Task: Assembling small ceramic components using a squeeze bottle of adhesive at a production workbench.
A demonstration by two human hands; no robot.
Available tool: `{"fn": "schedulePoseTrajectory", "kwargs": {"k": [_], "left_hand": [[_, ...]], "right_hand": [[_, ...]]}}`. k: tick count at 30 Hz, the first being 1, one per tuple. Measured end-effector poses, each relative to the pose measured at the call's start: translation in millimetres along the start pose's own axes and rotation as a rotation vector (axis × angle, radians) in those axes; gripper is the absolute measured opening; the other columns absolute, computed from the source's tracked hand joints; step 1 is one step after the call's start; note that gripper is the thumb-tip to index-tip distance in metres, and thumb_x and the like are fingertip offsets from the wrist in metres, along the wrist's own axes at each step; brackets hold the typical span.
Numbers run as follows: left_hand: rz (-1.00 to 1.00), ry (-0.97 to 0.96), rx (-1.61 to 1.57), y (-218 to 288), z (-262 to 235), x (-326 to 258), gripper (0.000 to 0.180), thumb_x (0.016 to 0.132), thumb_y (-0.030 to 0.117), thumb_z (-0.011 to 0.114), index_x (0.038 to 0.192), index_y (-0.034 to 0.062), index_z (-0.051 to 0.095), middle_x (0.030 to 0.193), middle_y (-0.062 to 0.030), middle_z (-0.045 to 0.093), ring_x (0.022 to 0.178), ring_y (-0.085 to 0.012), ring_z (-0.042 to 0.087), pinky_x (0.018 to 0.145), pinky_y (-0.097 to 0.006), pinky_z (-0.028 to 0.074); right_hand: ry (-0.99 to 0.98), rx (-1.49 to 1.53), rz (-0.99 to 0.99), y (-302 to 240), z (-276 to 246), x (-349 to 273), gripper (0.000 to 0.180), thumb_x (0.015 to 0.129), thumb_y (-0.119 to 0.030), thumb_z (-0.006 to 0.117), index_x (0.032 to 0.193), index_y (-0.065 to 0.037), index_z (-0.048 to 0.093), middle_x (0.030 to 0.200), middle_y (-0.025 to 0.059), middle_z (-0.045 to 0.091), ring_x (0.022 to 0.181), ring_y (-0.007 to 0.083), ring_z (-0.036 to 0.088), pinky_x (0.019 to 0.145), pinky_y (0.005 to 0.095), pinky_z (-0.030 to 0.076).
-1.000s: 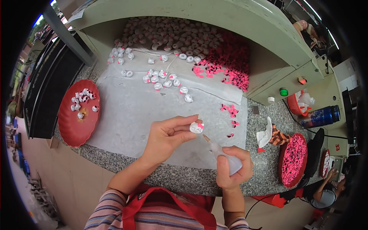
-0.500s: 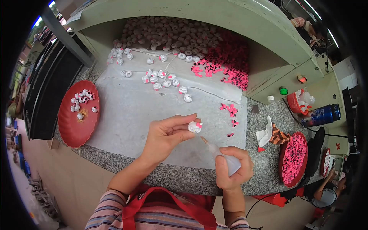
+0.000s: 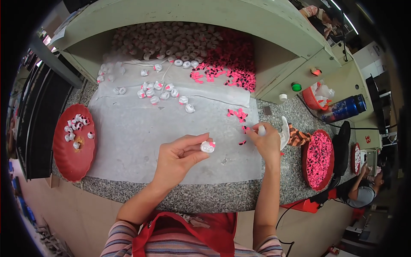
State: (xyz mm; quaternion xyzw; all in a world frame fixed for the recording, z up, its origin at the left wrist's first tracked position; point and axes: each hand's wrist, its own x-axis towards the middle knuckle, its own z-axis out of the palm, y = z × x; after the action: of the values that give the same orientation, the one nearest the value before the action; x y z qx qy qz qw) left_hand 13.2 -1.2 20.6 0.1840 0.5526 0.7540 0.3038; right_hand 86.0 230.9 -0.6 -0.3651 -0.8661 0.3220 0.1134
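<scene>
My left hand pinches a small white cat-like toy head with a pink bow between thumb and fingertips, above the white sheet. Out to the right, my right hand is closed around a whitish squeeze bottle. Only a short part of the bottle shows; its nozzle is hidden. The thumb and a finger of that hand are close to a few pink-and-black bow-like pieces; whether they touch one I cannot tell. More such pieces lie just beyond.
Several white heads lie farther back, before piles of heads and pink pieces under a green shelf. Red dishes stand left and right. A blue can and red basket are at right.
My right hand has moved with the bottle away from the toy head, rightward and forward to the loose pink pieces. My left hand still holds the head. The whole view has shifted a little.
</scene>
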Motion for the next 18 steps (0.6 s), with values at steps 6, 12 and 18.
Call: {"fn": "schedulePoseTrajectory", "kwargs": {"k": [6,12,18], "left_hand": [[-0.039,-0.004,0.031,-3,1,3,0.039,0.073,-0.011,0.057,0.111,-0.0029,0.054,0.103,-0.0137,0.059,0.094,-0.0183,0.058,0.08,-0.027,0.048],[-0.023,0.044,0.032,-7,5,0,0.037,0.074,-0.012,0.057,0.11,-0.0027,0.054,0.102,-0.0123,0.059,0.091,-0.0161,0.059,0.08,-0.026,0.048],[0.134,0.08,0.101,-10,5,-1,0.034,0.075,-0.014,0.055,0.107,-0.0028,0.056,0.105,-0.0107,0.054,0.094,-0.0153,0.057,0.079,-0.024,0.048]], "right_hand": [[0.067,-0.297,-0.075,-3,16,1,0.025,0.065,-0.02,0.07,0.08,-0.001,0.064,0.067,0.016,0.062,0.061,0.0278,0.06,0.061,0.036,0.045],[-0.152,0.569,0.026,-41,-11,-34,0.019,0.067,-0.008,0.069,0.082,0.002,0.063,0.071,0.0107,0.063,0.061,0.0146,0.059,0.054,0.0248,0.046],[-0.228,0.841,-0.13,-85,-6,-79,0.012,0.069,0.004,0.066,0.08,0.005,0.062,0.073,0.0087,0.06,0.061,0.0104,0.055,0.052,0.0217,0.045]]}}
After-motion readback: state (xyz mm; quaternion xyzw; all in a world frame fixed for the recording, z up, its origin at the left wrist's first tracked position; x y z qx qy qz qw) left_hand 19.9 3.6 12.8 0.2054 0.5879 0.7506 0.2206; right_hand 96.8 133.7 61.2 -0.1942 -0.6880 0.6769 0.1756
